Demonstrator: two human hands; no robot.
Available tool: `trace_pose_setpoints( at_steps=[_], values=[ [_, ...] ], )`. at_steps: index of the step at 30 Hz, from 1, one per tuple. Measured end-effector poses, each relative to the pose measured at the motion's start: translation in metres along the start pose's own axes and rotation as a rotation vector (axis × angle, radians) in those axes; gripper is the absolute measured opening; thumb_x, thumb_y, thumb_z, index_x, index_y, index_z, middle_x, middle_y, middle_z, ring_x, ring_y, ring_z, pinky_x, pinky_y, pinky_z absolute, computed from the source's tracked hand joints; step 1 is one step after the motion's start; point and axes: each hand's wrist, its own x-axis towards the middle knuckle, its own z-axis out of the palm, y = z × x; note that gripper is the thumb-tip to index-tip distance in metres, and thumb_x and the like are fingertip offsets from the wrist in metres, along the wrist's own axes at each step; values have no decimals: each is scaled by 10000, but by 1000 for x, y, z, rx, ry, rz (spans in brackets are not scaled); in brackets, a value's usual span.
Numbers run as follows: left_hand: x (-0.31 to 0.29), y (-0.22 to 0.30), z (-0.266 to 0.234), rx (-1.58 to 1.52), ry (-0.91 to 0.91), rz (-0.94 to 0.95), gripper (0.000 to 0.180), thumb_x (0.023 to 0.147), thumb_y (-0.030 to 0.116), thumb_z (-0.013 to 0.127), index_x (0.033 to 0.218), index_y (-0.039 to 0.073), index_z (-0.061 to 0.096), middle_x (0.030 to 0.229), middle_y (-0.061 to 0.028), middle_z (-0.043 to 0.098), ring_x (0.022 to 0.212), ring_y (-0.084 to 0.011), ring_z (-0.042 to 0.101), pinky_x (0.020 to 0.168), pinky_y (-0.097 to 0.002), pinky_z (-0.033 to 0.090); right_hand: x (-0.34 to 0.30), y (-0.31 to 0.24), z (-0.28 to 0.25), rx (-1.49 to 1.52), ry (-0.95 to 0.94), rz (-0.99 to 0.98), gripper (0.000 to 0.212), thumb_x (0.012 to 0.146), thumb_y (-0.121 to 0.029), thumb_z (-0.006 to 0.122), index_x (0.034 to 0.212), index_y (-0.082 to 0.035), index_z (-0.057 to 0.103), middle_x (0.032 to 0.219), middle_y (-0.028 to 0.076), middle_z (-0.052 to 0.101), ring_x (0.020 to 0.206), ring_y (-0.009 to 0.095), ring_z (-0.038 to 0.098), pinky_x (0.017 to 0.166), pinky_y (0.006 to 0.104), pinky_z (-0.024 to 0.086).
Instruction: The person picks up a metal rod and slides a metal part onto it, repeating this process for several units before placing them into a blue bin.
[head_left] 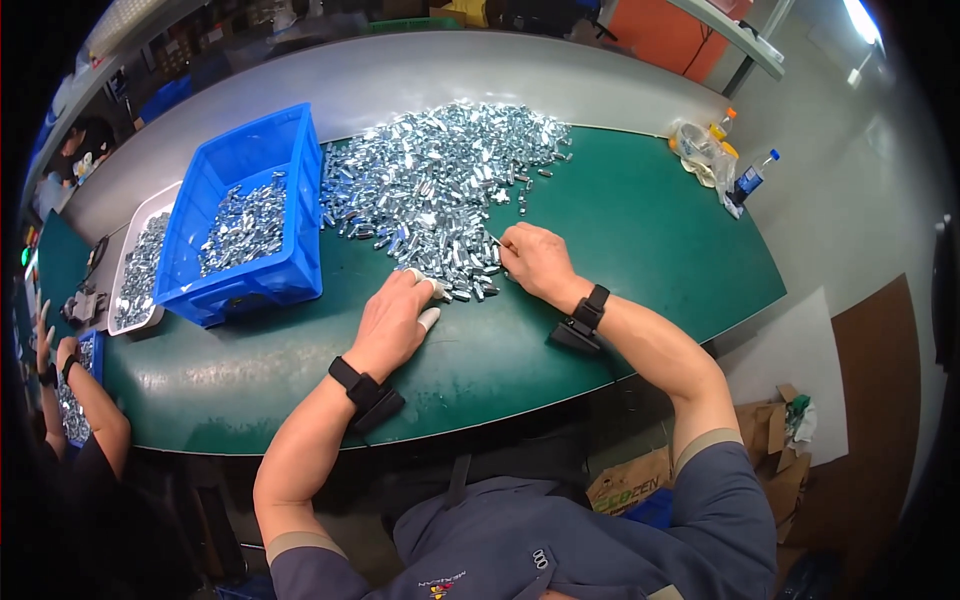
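Observation:
A large heap of small shiny metal parts [430, 180] spreads over the green tabletop [640, 230]. At the heap's near edge, my left hand [392, 318] rests with its fingertips against the parts; pale finger cots cover some fingertips. Its thumb stands apart from the fingers, and no part shows in its grasp. My right hand [538, 262] is at the heap's right near edge, fingers curled inward and closed. A thin, light sliver shows by its index finger, too small to name. Each wrist wears a black strap with a dark block.
Left of the heap stands a blue bin [305, 240] partly filled with metal parts, beside a white tray [122, 310] of similar parts. Bottles [750, 178] and plastic bags stand at the far right corner. Another person's arms [95, 400] reach over a blue container at far left.

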Motion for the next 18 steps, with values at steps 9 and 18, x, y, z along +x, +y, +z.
trace_pose_setpoints(
  at_steps=[9, 18],
  values=[
    [2, -3, 2, 75, -28, 68, 180, 857, 81, 738, 1031, 94, 690, 959, -99, 618, 976, -323, 621, 820, -440, 510, -17, -36, -20, 804, -44, 360, 216, 999, -189, 689, 1038, 16, 745, 812, -1, 687, 711, 75, 610, 634, 253, 490],
    [-9, 3, -21, 14, -11, 33, 156, 849, 53, 744, 992, 62, 685, 925, -107, 619, 912, -331, 629, 787, -420, 517, -57, -65, 4, 978, -339, 239, 175, 1011, -144, 658, 1060, 2, 741, 797, 22, 683, 708, 83, 621, 636, 268, 497]
  ],
)
